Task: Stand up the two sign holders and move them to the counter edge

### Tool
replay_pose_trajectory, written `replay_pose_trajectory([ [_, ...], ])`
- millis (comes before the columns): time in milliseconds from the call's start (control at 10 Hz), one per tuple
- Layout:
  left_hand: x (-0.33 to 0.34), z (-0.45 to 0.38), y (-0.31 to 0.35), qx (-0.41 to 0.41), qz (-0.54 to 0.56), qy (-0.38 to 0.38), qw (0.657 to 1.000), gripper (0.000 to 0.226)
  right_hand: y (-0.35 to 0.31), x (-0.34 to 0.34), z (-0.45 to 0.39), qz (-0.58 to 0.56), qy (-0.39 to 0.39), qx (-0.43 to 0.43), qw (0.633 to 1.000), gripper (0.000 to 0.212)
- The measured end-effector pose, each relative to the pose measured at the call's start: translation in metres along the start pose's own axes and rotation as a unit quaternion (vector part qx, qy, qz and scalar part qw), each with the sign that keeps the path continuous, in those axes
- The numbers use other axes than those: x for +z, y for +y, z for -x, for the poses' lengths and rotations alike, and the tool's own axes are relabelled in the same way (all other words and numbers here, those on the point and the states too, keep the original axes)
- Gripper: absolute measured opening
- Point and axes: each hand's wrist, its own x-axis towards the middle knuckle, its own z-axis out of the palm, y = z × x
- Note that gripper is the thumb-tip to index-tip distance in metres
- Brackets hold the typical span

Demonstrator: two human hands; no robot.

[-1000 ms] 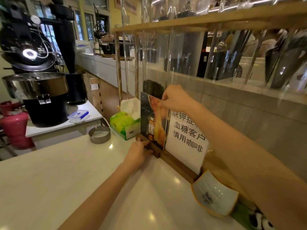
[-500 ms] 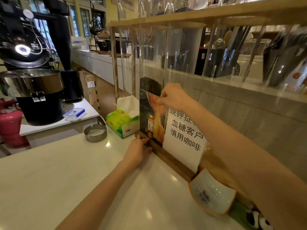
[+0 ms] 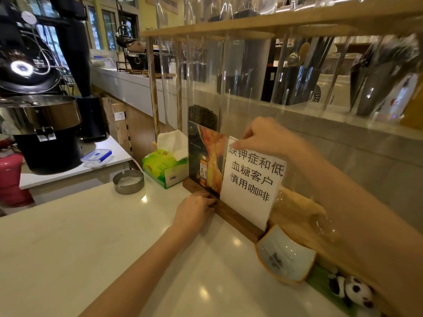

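Two sign holders stand upright side by side at the far edge of the pale counter (image 3: 91,248), against the wooden rack. The left one (image 3: 204,159) carries a dark and orange bottle advert. The right one (image 3: 251,177) shows black Chinese text on white paper. Both sit in dark wooden bases (image 3: 238,219). My left hand (image 3: 196,210) rests on the counter with its fingers pressed on the base of the advert holder. My right hand (image 3: 265,137) pinches the top edge where the two holders meet.
A green tissue box (image 3: 164,168) stands just left of the signs, a round metal ashtray (image 3: 128,181) beyond it. A white and orange ceramic dish (image 3: 283,259) and a small panda toy (image 3: 352,291) lie to the right. Clear tubes hang above in the wooden rack (image 3: 251,21).
The advert holder has shifted left, so the whole first line of the white sign now shows. My right hand has slid right along the top edge. My left hand stays on the base.
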Motion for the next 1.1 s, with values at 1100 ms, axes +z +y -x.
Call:
replay_pose_trajectory([
  [1100,-0.088,0.050,-0.010,-0.090,0.098,0.019,0.991,0.046,-0.055,0.030,0.042,-0.125,0.225,-0.124,0.958,0.030],
])
